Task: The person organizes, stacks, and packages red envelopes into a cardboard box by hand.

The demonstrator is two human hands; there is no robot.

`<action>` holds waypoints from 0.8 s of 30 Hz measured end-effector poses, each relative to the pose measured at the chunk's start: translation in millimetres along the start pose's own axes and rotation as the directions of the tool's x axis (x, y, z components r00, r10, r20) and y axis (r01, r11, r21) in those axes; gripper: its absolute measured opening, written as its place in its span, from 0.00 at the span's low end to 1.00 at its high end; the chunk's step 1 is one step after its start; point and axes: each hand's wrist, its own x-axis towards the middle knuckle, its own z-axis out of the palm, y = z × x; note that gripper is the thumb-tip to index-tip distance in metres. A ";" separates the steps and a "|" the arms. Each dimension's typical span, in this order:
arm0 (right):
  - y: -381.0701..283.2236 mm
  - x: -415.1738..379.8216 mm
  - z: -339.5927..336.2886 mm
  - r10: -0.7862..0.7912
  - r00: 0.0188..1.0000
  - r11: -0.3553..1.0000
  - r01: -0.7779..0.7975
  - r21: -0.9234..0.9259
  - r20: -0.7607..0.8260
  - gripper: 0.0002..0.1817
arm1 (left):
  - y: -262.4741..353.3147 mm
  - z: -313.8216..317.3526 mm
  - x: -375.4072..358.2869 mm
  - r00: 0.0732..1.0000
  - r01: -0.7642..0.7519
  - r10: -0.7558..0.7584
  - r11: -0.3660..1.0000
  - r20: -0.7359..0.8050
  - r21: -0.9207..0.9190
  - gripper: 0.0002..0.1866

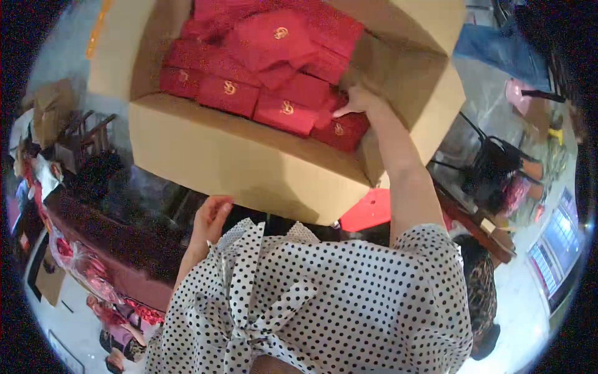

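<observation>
A large cardboard box (205, 149) stands before me with its flaps open. Inside lie several red boxes (228, 95) with a gold emblem, packed in rows. Red pouch-like pieces (274, 40) with the same emblem lie loosely on top of them. My right hand (361, 101) reaches into the box's right end, just above a red box (341, 131) in the near corner. Its thumb is stretched apart from the blurred fingers, and I see nothing held. My left hand (213, 217) is by the carton's near lower edge, fingers loosely bent and nothing visible in them.
A bright red object (367, 210) sits under the carton's near right corner. Dark chairs (492, 153) stand to the right. On the left runs a long dark red surface (112, 240) with red wrapped items (93, 268) along it. Other people (121, 333) are at the lower left.
</observation>
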 end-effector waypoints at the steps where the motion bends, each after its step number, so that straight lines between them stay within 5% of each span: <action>1: -16.2 -17.5 3.9 0.006 0.996 0.999 -0.010 -0.039 -0.085 0.67 | 5.0 0.0 0.1 1.000 -0.030 0.030 0.999 0.001 0.016 0.09; 4: -20.1 -24.0 8.6 -0.013 0.995 0.995 0.003 -0.095 -0.101 0.70 | 13.2 -2.2 -0.5 0.999 0.025 -0.030 0.992 0.034 0.126 0.10; 6: -16.4 -30.8 10.8 0.030 0.969 0.999 -0.024 0.027 -0.247 0.71 | 5.8 2.2 1.7 0.998 0.028 -0.032 0.997 0.059 0.071 0.10; 7: -8.9 -15.2 16.5 -0.037 0.928 0.992 -0.009 -0.124 -0.370 0.66 | 2.1 2.3 2.7 0.997 0.020 -0.021 1.000 0.080 0.011 0.11; 8: -7.9 -13.1 15.5 -0.038 0.933 0.993 -0.004 -0.117 -0.358 0.66 | 3.6 4.6 2.8 0.997 0.042 -0.043 0.999 0.065 0.026 0.11; 11: -23.8 -33.5 -17.7 0.115 0.993 0.987 -0.112 -0.113 0.022 0.59 | 20.4 6.3 3.0 0.995 0.053 -0.051 0.998 0.083 -0.021 0.11; 16: -18.4 -35.7 -13.1 0.068 0.993 0.997 -0.065 -0.039 0.100 0.52 | 8.4 -4.4 6.3 0.998 0.017 -0.019 0.999 0.058 0.050 0.10; 24: -9.2 -33.7 -4.6 0.038 0.999 0.998 -0.039 0.054 0.015 0.37 | 14.6 1.0 7.2 0.992 0.001 -0.013 0.995 0.124 0.095 0.14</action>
